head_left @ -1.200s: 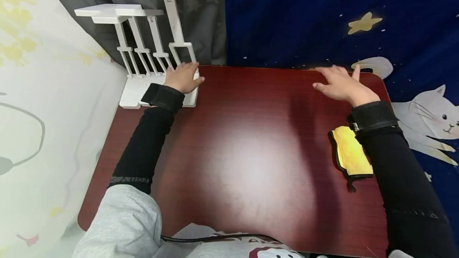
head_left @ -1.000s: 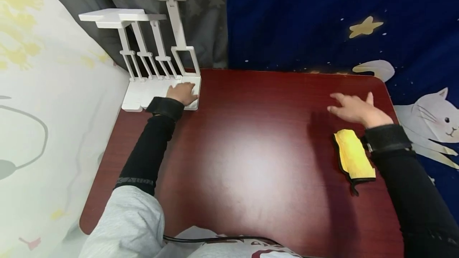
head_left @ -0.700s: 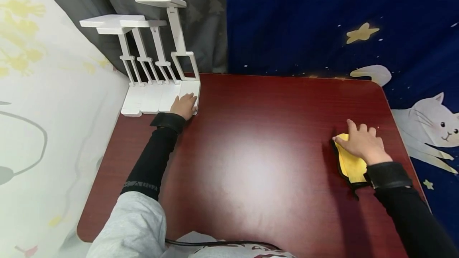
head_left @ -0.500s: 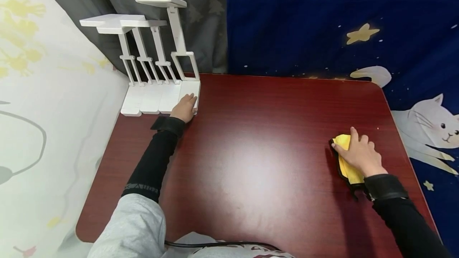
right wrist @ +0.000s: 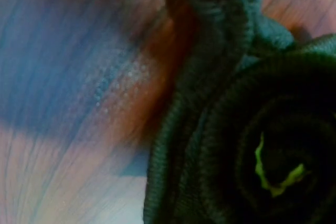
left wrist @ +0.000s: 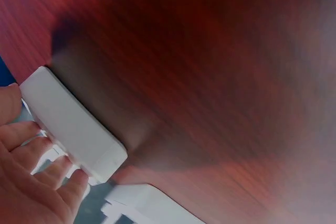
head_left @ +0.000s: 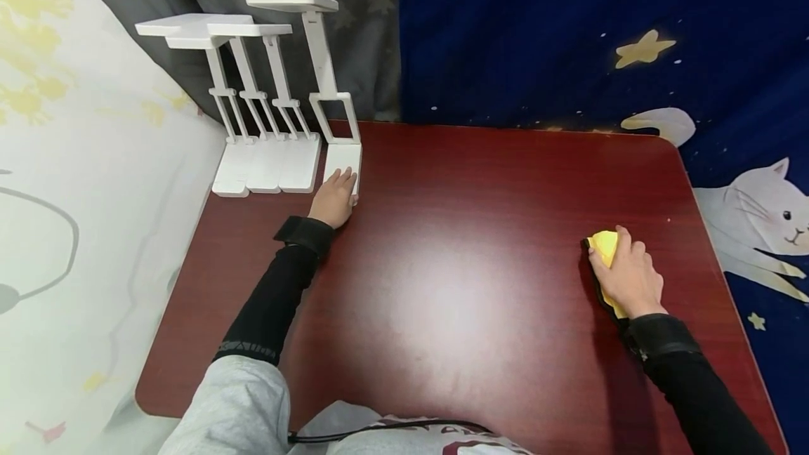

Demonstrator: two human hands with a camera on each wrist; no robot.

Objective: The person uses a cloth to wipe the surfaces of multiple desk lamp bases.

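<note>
In the head view my left hand (head_left: 335,201) holds the base of the rightmost white folding phone stand (head_left: 342,156), fingers over its front part and thumb at its right edge. The left wrist view shows fingertips along the long edge of the white base (left wrist: 73,124). Three similar stands (head_left: 265,167) stand packed together to its left, a narrow gap apart. At the right of the table my right hand (head_left: 632,279) grips a yellow cloth (head_left: 604,246) with black trim, partly hidden under the palm. The right wrist view shows the cloth's dark side (right wrist: 220,108) rolled up close.
A glossy red-brown table (head_left: 442,265) lies under everything. Behind it hang a grey curtain (head_left: 373,34) and a dark blue one (head_left: 505,41) with stars and a cat. A pale patterned sheet (head_left: 95,195) rises along the left side.
My left hand has come down onto the rightmost stand's base and shifted it right, opening a gap. My right hand has lowered onto the cloth and bunched it up.
</note>
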